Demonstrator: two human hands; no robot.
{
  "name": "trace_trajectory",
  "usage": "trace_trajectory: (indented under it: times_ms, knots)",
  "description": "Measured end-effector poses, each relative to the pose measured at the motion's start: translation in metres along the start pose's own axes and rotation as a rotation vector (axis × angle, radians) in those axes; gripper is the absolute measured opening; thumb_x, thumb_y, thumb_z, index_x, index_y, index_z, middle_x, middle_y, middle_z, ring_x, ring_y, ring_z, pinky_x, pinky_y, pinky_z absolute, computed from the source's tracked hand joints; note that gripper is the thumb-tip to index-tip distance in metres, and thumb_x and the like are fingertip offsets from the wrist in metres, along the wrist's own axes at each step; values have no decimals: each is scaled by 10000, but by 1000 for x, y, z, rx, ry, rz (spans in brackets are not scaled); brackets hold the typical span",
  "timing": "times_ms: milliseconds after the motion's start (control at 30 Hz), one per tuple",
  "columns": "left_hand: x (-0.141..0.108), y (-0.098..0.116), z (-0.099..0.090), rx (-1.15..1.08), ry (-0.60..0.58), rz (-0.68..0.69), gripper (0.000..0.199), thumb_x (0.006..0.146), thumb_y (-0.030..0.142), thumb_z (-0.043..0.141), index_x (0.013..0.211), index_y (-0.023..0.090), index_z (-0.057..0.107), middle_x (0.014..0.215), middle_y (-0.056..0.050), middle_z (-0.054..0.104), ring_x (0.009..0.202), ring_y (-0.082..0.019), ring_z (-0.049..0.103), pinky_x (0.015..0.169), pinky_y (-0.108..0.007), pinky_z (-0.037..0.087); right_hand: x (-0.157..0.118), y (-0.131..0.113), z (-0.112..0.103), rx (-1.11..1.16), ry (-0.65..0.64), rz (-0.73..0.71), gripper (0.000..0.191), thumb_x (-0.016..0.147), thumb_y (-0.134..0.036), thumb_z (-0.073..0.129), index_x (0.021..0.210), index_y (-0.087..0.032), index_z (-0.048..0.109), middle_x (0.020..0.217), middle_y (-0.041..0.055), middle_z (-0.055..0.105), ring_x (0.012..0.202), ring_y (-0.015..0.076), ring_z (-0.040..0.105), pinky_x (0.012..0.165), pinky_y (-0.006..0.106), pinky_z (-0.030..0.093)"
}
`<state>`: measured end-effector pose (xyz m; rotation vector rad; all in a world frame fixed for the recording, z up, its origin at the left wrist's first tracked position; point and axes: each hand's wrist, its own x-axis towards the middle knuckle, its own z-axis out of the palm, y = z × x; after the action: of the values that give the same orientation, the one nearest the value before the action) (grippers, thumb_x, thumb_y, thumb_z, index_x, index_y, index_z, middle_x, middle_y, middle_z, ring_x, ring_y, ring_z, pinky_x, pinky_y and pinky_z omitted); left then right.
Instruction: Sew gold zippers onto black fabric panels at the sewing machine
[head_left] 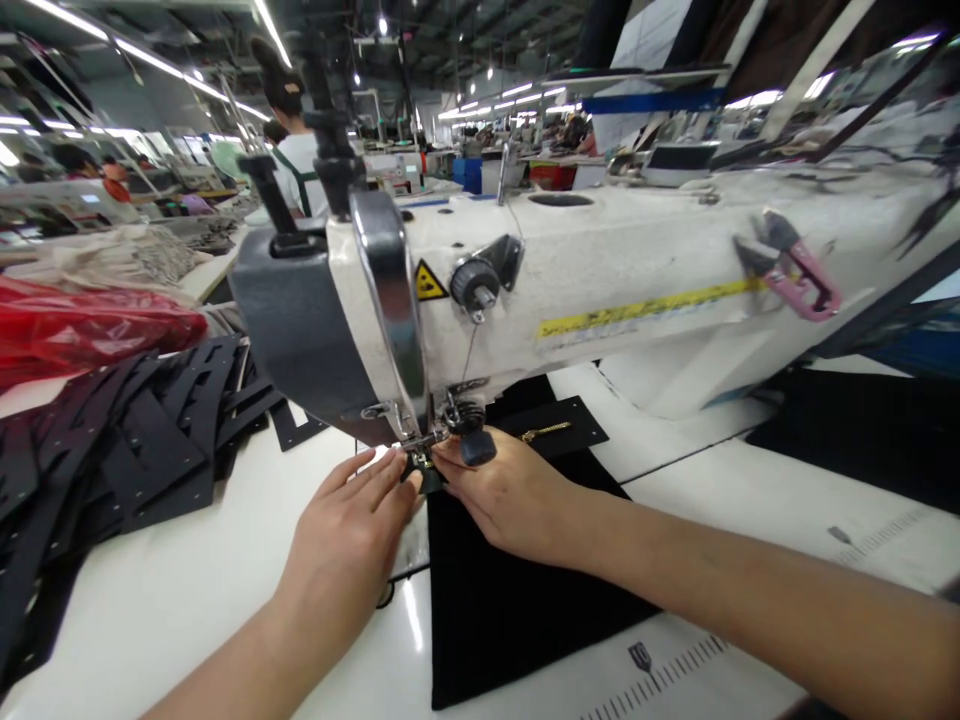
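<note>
Both hands are at the needle area of a white and grey sewing machine (pixel 645 260). My left hand (pixel 349 530) has its fingers stretched forward beside the presser foot (pixel 420 455), thumb touching the edge of a small dark piece there. My right hand (pixel 517 495) lies over a black fabric panel (pixel 517 620), fingers closed on the work right of the foot; their tips are partly hidden. A black strip with a gold zipper (pixel 546 432) sits behind the right hand. The panel spreads from the needle toward the table's front edge.
A pile of black punched strips (pixel 127 440) covers the left of the table, with a red plastic bag (pixel 90 320) behind it. Pink-handled snips (pixel 799 275) are on the machine arm. More black fabric (pixel 870 430) lies right. A person (pixel 296 150) is in the background.
</note>
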<state>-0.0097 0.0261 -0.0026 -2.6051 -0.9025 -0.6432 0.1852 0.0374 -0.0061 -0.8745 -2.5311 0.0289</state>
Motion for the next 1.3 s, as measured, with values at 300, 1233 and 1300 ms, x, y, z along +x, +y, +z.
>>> trace_trajectory:
  times_ms: [300, 1233, 1300]
  knots:
    - [5, -4, 6, -19, 57, -58, 235, 913, 192, 401, 788, 142, 594, 865, -100, 696, 785, -204, 665, 784, -384, 512, 3, 4, 4, 18, 30, 21, 204, 815, -58, 420, 815, -129, 612, 911, 106, 646, 988, 213, 561, 937, 373, 398]
    - [4, -2, 9, -19, 95, -139, 179, 873, 122, 420, 755, 156, 551, 828, -81, 689, 776, -217, 663, 725, -392, 508, 10, 2, 2, 105, 131, 37, 148, 785, -97, 468, 782, -169, 597, 804, 63, 649, 838, 194, 606, 775, 306, 470]
    - [5, -3, 9, -33, 75, -132, 170, 870, 131, 432, 749, 160, 549, 812, -72, 685, 767, -213, 660, 737, -394, 504, 9, 3, 3, 106, 136, 40, 143, 791, -103, 470, 772, -168, 596, 804, 66, 648, 853, 196, 604, 787, 309, 467]
